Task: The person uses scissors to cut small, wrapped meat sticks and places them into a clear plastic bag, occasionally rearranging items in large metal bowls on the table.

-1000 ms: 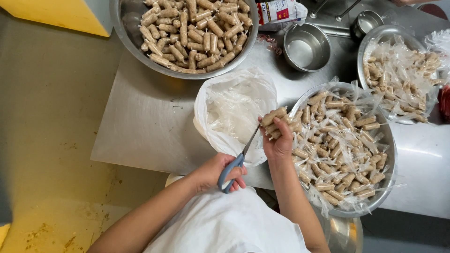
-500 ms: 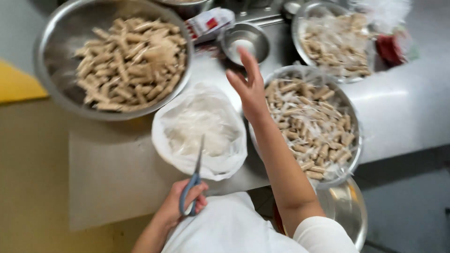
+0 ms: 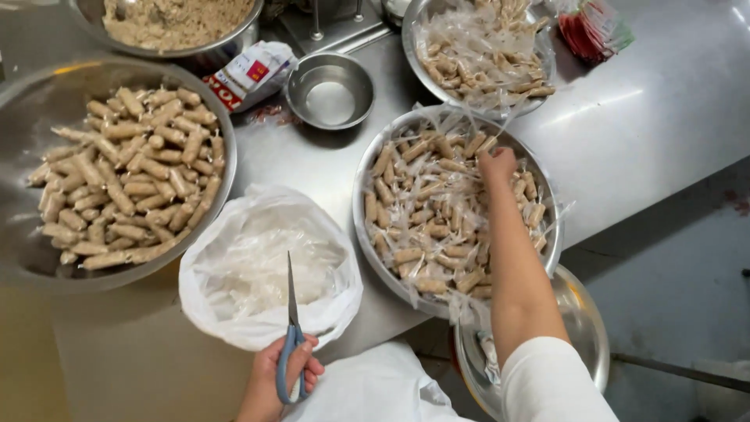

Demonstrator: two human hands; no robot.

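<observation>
Far left: large round steel bowl (image 3: 23,258) of unwrapped tan rolls (image 3: 129,176). Centre: steel bowl (image 3: 363,227) of plastic-wrapped rolls (image 3: 426,227), right hand (image 3: 498,166) reaching in, grip indiscernible. Near: white plastic bag (image 3: 266,270). Left hand (image 3: 275,380) clenched on blue-handled scissors (image 3: 291,344), blades shut. Far: red-white packet (image 3: 250,72).

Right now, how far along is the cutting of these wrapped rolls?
Done: bare rolls fill the left bowl.
In hand: the left hand holds the scissors; the right hand reaches into the wrapped rolls.
Left: that bowl, plus another behind it.
</observation>
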